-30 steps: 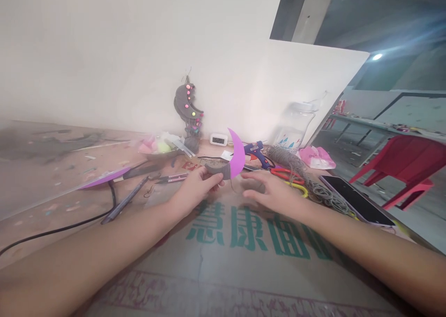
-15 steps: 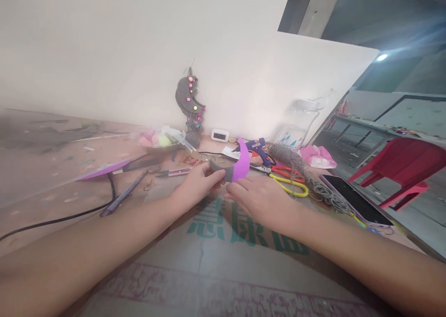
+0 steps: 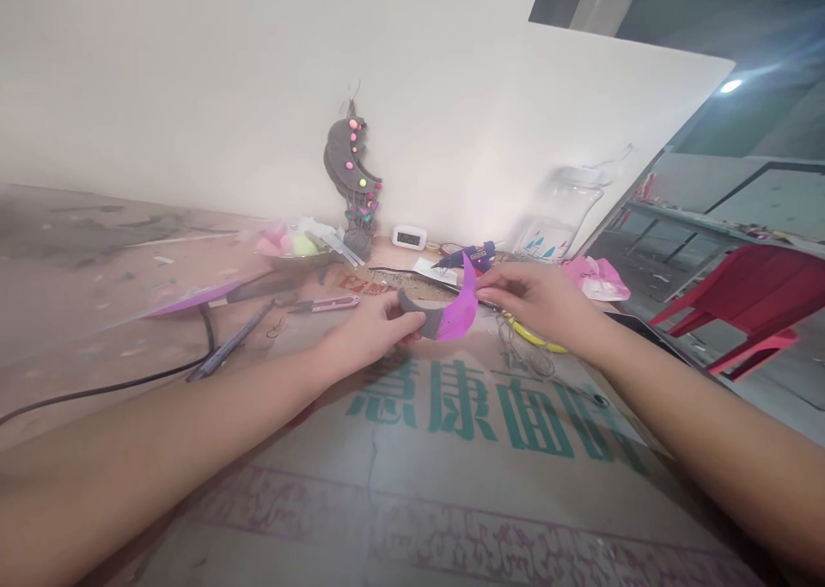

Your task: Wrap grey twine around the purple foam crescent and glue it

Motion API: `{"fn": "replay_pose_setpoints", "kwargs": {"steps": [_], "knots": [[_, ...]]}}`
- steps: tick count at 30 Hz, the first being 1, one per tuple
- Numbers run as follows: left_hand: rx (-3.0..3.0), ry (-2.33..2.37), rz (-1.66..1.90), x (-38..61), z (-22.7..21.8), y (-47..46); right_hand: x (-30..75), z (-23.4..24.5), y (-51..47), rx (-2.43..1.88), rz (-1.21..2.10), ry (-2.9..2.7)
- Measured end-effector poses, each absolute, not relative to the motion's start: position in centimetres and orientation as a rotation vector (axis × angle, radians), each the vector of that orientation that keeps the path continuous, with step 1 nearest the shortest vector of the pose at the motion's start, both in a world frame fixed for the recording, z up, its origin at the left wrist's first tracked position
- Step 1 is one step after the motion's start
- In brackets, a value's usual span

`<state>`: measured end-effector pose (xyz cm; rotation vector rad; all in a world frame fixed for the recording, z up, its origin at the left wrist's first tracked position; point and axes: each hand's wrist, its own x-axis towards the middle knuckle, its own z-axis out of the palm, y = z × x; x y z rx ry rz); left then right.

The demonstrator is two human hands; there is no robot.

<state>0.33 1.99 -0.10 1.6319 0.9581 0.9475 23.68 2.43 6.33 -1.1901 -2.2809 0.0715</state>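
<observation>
My left hand [image 3: 374, 329] is closed on the grey end of a small purple crescent [image 3: 460, 312], thumb in front. Grey yarn is wound round that end, while the pointed upper part shows bare purple. To its right, my right hand [image 3: 534, 299] pinches with thumb and forefinger close by the crescent's outer edge. Loose grey yarn [image 3: 532, 359] loops below this hand; the strand at its fingertips is too fine to see clearly. Yellow-handled scissors [image 3: 532, 336] lie partly hidden behind the right hand.
Against the white wall hangs a finished-looking grey moon ornament [image 3: 341, 162] with coloured balls. A small digital clock [image 3: 409, 237], a blue glue gun [image 3: 473, 254], a clear jar [image 3: 558, 213] and pink thread snips [image 3: 332, 303] stand or lie about. A black cable [image 3: 142, 389] crosses the left side.
My right hand has risen and moved right, from below the crescent to beside its outer edge. My left hand keeps its hold, with the crescent slightly further right. The view has shifted a little.
</observation>
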Motion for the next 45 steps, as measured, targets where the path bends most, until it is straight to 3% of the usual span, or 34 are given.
{"fn": "replay_pose_setpoints", "kwargs": {"steps": [6,14,29,45], "knots": [[1.704,0.952,0.858,0.2,0.5,1.5,24.2,5.9,3.1,-1.282,0.289,-2.143],[1.766,0.931,0.771,0.3,0.5,1.4,24.3,6.0,3.1,-1.364,0.195,-2.069],[1.755,0.867,0.671,0.0,0.8,0.9,25.8,5.2,5.2,-1.421,0.307,-1.925],[1.666,0.640,0.537,-0.3,1.0,1.0,24.7,2.9,5.3,-1.202,0.378,-1.776]]}}
